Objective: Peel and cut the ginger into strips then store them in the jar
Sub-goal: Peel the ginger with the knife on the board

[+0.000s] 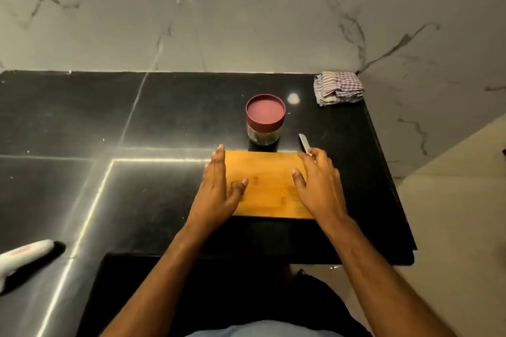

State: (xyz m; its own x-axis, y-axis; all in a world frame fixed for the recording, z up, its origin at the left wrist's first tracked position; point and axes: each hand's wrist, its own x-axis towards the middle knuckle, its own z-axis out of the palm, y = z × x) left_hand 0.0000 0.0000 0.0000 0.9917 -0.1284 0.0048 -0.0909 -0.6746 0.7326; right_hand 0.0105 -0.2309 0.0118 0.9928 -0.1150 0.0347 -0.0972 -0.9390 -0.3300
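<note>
1. Left hand (216, 191) and right hand (317, 186): spread flat, empty, at either end of wooden cutting board (262, 186).
2. Behind board: lidded jar (265, 119); knife (305, 143) just by right fingertips.
3. Ginger nowhere visible.
4. Far-left white object (24, 254): red marking, unreadable.

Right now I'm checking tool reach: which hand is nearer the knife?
The right hand; its fingertips overlap the knife at the board's far right corner. The left hand is across the board.

Head camera looks steeply down, close over the black counter (164, 117)
</note>
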